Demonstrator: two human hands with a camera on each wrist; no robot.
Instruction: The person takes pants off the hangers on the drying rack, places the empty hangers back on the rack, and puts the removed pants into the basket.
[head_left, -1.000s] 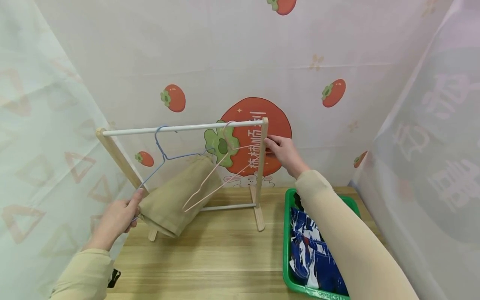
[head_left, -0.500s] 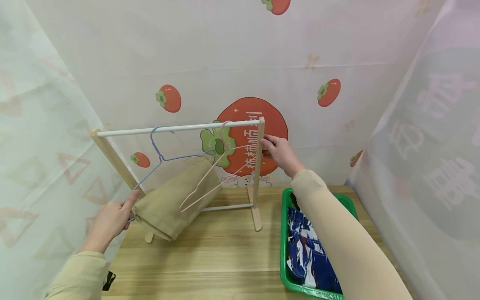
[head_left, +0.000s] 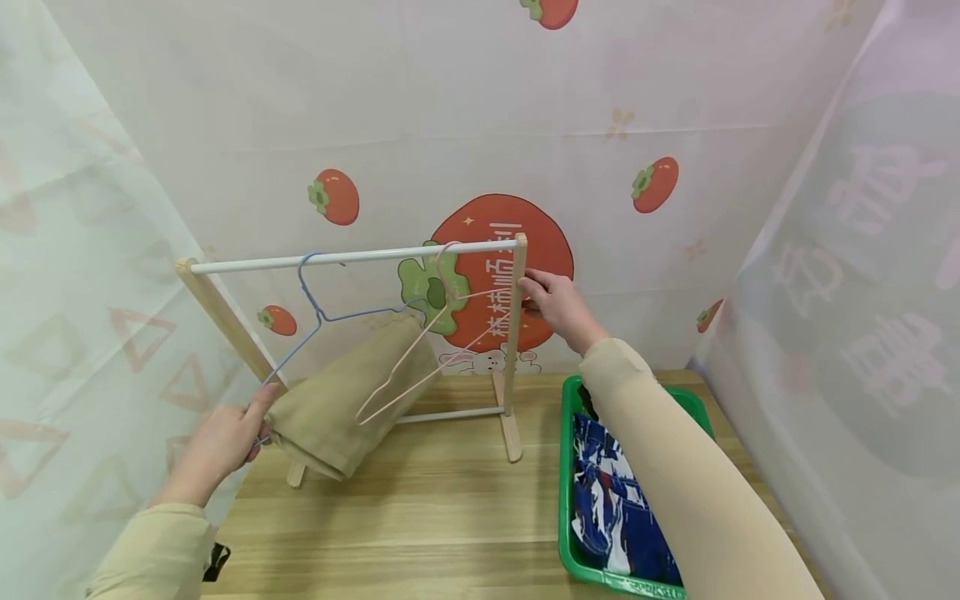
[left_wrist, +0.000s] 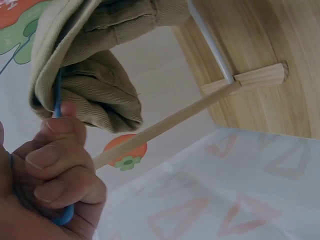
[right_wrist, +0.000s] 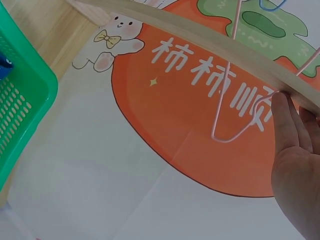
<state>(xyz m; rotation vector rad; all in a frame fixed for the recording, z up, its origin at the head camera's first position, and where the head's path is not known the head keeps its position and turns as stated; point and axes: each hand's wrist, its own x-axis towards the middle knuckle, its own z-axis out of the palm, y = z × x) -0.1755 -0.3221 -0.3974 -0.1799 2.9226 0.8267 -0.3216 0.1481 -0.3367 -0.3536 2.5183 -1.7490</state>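
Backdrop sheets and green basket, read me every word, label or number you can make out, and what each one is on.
"柿柿顺利", on the big red persimmon print of the back sheet; the last character shows only in the head view, less sharply.
Right-hand sheet: pale characters, too faint to read.
Green basket: marks on its near rim, too small to read.

A pale, creased back wall (head_left: pixel 450 108) fills the upper frame, printed with red fruits (head_left: pixel 337 197). The largest fruit (head_left: pixel 474 262), near the centre, bears white characters (head_left: pixel 498 277), with a rabbit (head_left: pixel 491 361) below. Reddish triangles (head_left: pixel 144 315) mark the left wall (head_left: pixel 56 358); faint lettering (head_left: pixel 892 183) marks the greyish right wall (head_left: pixel 847 400). A wood-grain table (head_left: pixel 420 533) spans the lower middle. Light is soft, pinkish at upper right.
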